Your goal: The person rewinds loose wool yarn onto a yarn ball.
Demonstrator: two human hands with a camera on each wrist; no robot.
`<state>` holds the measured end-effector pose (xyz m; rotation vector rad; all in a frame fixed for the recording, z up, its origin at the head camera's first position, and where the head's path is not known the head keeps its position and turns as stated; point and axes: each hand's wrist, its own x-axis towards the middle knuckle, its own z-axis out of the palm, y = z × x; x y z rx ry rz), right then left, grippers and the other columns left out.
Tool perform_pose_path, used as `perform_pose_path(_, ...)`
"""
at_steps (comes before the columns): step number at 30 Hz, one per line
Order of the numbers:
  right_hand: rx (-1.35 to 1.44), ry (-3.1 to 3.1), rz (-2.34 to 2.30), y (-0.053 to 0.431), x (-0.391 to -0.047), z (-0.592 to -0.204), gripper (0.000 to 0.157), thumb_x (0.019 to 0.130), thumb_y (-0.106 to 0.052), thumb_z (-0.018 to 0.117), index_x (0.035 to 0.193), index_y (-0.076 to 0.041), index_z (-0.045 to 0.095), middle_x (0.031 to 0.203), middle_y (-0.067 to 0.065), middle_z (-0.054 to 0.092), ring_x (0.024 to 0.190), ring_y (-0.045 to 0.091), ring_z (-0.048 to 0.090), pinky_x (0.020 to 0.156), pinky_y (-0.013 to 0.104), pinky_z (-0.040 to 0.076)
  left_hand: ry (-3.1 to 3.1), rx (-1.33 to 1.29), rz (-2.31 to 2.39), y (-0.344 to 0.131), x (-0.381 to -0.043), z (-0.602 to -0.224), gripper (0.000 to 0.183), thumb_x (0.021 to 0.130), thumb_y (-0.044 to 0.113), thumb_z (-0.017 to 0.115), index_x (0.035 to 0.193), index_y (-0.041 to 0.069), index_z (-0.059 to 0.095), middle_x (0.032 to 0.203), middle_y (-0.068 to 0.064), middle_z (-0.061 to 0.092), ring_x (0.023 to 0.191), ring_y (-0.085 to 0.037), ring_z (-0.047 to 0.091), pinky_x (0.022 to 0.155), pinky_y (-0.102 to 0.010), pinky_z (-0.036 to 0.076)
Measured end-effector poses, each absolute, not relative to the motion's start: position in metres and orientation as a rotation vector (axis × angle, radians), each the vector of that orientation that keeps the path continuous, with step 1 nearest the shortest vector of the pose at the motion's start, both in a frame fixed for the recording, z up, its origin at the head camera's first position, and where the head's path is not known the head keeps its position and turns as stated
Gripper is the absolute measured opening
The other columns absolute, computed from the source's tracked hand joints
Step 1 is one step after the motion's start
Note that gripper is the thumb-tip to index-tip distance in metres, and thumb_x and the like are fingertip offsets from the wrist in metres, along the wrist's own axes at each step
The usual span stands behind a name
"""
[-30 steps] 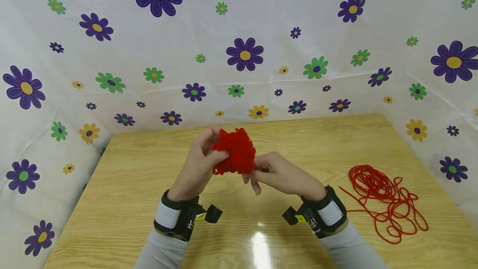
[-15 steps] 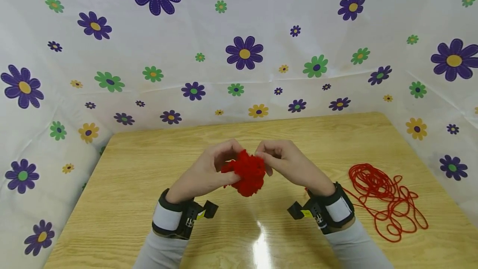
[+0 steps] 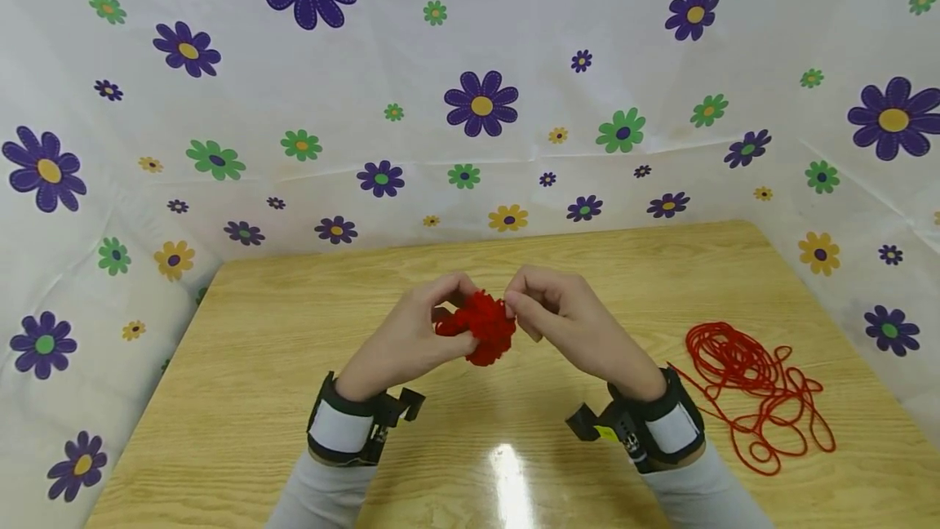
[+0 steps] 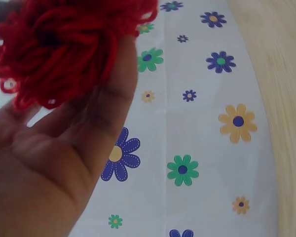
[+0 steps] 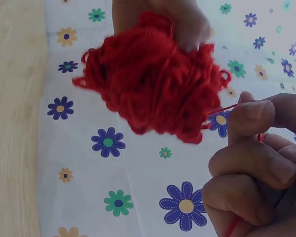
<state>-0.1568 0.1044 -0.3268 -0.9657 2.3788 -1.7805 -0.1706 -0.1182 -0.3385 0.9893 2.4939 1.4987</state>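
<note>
1 yarn ball (image 3: 488,331) btwn L fingers (image 4: 122,71)

No text, brand, number or sign can be read in any of the three views. A small yellow label (image 3: 606,433) is borne by the black mount (image 3: 617,416) at the right wrist, near its inner end; any lettering on it is too small to be made out. White panels are carried by the left wristband (image 3: 340,431) and the right wristband (image 3: 671,430); on neither can any characters be distinguished.
</note>
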Motion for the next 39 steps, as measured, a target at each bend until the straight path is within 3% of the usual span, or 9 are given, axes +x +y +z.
perform_pose_path(13, -1.006, 2.360, -1.670, 0.093, -0.151, -0.330, 0.014, 0.099, -0.013, 0.057, 0.088, -0.010, 0.066, 0.061, 0.007, 0.056, 0.051, 0.015, 0.042, 0.048, 0.023, 0.029, 2.739, 0.854, 1.726, -0.115, -0.169, -0.333, 0.028, 0.079, -0.004, 0.070, 0.102, 0.005, 0.058, 0.103, -0.012, 0.068, 0.094, -0.020, 0.061, 0.076, -0.047, 0.061)
perform_pose_path(24, -1.029, 2.344, -1.603, 0.088, -0.150, -0.330, 0.013, 0.095, -0.005, 0.060, 0.091, -0.007, 0.073, 0.060, 0.010, 0.058, 0.052, 0.012, 0.042, 0.048, 0.022, 0.028, 2.625, 0.907, 2.032, -0.112, -0.170, -0.335, 0.031, 0.080, -0.010, 0.070, 0.106, 0.000, 0.057, 0.109, -0.015, 0.066, 0.098, -0.020, 0.061, 0.080, -0.049, 0.060)
perform_pose_path(29, -1.029, 2.307, -1.544, 0.084, -0.150, -0.331, 0.011, 0.093, -0.002, 0.063, 0.091, -0.006, 0.073, 0.062, 0.014, 0.060, 0.055, 0.012, 0.047, 0.049, 0.022, 0.030, 2.459, 0.921, 2.225, -0.110, -0.168, -0.331, 0.030, 0.081, -0.016, 0.065, 0.108, -0.008, 0.053, 0.112, -0.020, 0.063, 0.101, -0.024, 0.062, 0.083, -0.039, 0.060)
perform_pose_path(32, -1.039, 2.293, -1.493, 0.084, -0.150, -0.333, 0.011, 0.093, -0.007, 0.064, 0.091, -0.007, 0.074, 0.063, 0.011, 0.061, 0.057, 0.012, 0.050, 0.048, 0.021, 0.030, 2.344, 0.934, 2.358, -0.111, -0.166, -0.329, 0.032, 0.081, -0.019, 0.062, 0.110, -0.013, 0.050, 0.112, -0.014, 0.063, 0.104, -0.027, 0.061, 0.085, -0.031, 0.059)
perform_pose_path(34, -1.051, 2.268, -1.471, 0.084, -0.151, -0.335, 0.012, 0.094, -0.010, 0.063, 0.093, -0.009, 0.075, 0.063, 0.009, 0.061, 0.057, 0.012, 0.051, 0.048, 0.021, 0.029, 2.251, 0.940, 2.433, -0.112, -0.164, -0.327, 0.032, 0.081, -0.021, 0.060, 0.110, -0.009, 0.051, 0.111, -0.008, 0.063, 0.104, -0.029, 0.060, 0.086, -0.029, 0.058)
perform_pose_path(39, -1.079, 2.208, -1.464, 0.084, -0.155, -0.341, 0.015, 0.095, -0.006, 0.061, 0.097, -0.009, 0.075, 0.068, 0.006, 0.066, 0.057, 0.014, 0.051, 0.047, 0.020, 0.029, 2.005, 0.886, 2.472, -0.115, -0.155, -0.320, 0.033, 0.085, -0.013, 0.052, 0.105, 0.013, 0.054, 0.108, -0.001, 0.063, 0.102, -0.029, 0.060, 0.083, -0.029, 0.059)
